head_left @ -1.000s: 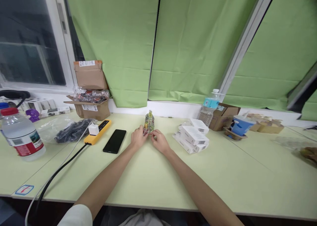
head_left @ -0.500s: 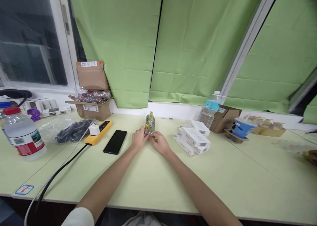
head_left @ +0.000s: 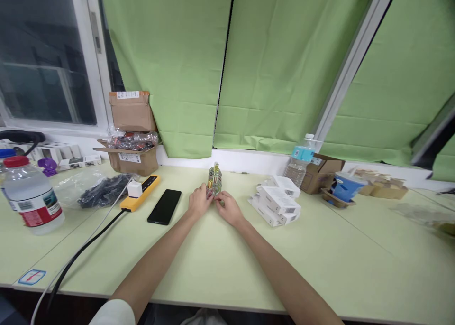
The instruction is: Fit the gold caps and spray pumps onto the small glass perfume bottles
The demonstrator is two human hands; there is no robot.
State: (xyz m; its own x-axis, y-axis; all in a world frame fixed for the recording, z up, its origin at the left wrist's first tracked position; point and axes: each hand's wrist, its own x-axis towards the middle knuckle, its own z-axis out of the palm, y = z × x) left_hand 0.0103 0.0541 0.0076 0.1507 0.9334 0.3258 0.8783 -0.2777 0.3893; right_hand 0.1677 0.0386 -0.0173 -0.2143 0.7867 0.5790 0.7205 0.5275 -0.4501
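Note:
A small roundish clear-and-green object with yellow parts (head_left: 215, 175), its exact kind too small to tell, lies on the table in front of me. My left hand (head_left: 199, 201) has its fingers closed around the near left side of it. At the near end, the thumb and forefinger of my right hand (head_left: 228, 208) are pinched together close to my left fingertips. Whatever is between the right fingertips is too small to make out. The black phone (head_left: 165, 207) lies left of my left hand. Stacked white boxes (head_left: 277, 199) stand right of my right hand.
A yellow power strip (head_left: 140, 193) with a white plug and cables is at left, near a large red-capped bottle (head_left: 33, 197). Cardboard boxes (head_left: 133, 160) stand by the wall. A water bottle (head_left: 301, 161) and a blue cup (head_left: 344, 187) are at back right.
Both hands stay at the object with only slight finger movement. The view has tilted a little, so the scene sits slightly lower. At the far right edge, a partly seen dark shape has mostly left view.

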